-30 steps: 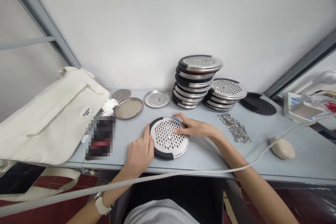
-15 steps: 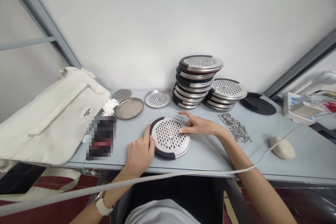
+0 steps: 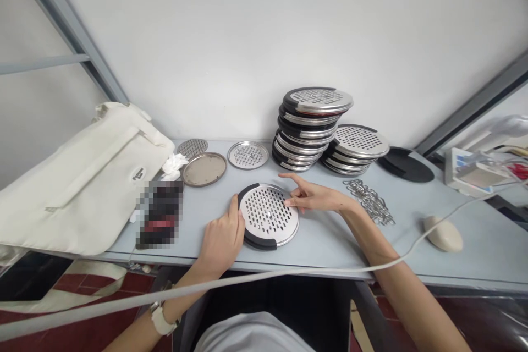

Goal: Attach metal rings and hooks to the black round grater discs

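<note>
A round metal grater (image 3: 269, 210) with a black grip along its left edge lies flat on the table before me. My left hand (image 3: 221, 235) holds that edge, fingers at the black grip and thumb beside it. At the grater's upper right rim hovers my right hand (image 3: 311, 196), index finger and thumb stretched apart, the other fingers curled, nothing visible in it. The thumb tip is over the perforated face; whether it touches I cannot tell. Behind stand a tall stack of similar graters (image 3: 307, 131) and a shorter stack (image 3: 358, 146).
At the back left lie a perforated disc (image 3: 192, 147), a shallow metal dish (image 3: 205, 169) and a grater plate (image 3: 248, 155). Metal rings (image 3: 370, 201), a black disc (image 3: 408, 165) and a pale mouse (image 3: 443, 234) are right. A white bag (image 3: 94, 187) stands left; a white cable (image 3: 264, 276) crosses in front.
My right thumb and index finger have shifted slightly over the grater's rim. My left hand keeps its place at the black grip, and the grater stays where it was.
</note>
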`<state>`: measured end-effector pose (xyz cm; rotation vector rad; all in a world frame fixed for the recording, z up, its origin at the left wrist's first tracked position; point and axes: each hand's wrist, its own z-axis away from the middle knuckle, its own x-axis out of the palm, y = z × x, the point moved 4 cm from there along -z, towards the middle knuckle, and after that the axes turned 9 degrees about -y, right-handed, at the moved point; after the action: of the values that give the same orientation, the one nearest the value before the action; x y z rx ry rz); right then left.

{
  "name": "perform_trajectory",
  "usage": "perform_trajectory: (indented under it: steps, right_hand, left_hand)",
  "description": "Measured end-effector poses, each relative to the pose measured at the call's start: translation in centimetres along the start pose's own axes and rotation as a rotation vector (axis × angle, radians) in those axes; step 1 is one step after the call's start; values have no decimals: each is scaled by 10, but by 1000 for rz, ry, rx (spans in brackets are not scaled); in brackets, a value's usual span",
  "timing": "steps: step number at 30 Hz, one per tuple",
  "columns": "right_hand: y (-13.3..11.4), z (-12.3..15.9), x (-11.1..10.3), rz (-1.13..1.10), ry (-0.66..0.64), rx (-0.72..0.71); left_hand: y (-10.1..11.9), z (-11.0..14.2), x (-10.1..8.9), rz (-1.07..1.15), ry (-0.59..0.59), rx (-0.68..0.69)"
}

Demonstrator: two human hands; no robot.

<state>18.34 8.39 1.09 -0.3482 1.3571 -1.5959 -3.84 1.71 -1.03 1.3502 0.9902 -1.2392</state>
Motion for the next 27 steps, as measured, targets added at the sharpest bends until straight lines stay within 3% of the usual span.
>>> perform_trajectory:
  steps: [9, 20, 24, 27]
  right_hand:
    - [1, -5, 0, -19, 10, -60]
    - [-4, 2, -2, 7, -32, 14]
    - [2, 9, -4, 21, -124, 29]
    - [3, 13, -3, 43, -212, 28]
  left_hand:
    - [1, -2, -1, -10, -16, -5]
    - [-4, -1, -5, 58, -58, -10]
    - [-12, 2, -13, 124, -111, 15]
    - [-17, 5, -23, 212, -204, 107]
